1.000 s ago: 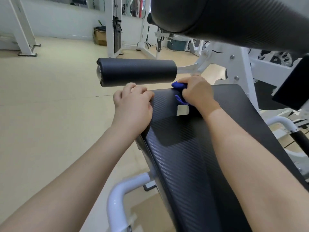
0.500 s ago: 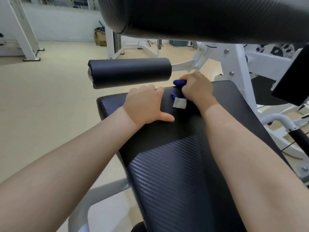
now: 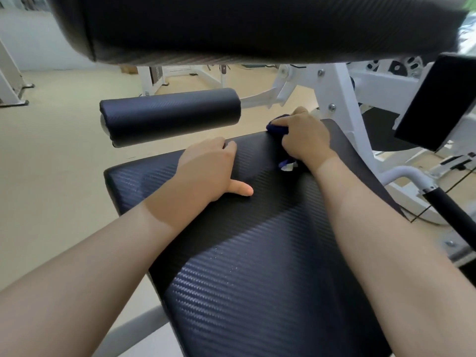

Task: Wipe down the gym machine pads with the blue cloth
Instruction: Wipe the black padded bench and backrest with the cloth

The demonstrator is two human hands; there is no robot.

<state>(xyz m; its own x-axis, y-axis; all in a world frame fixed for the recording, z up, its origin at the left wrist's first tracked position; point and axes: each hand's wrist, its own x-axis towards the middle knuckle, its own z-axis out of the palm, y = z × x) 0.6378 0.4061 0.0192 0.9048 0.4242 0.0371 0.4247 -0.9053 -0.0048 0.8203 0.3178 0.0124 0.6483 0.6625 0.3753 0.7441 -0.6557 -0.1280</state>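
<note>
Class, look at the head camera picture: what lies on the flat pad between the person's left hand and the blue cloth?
Nothing: the head view shows only bare textured flat pad between the left hand and the blue cloth, which the right hand grips.

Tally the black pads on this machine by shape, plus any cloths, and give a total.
Flat pads: 2, the seat pad under both hands and the large pad overhead.
Roller pads: 1, the cylinder beyond the seat pad.
Cloths: 1, the blue cloth gripped by the right hand.
Total: 4.
</note>
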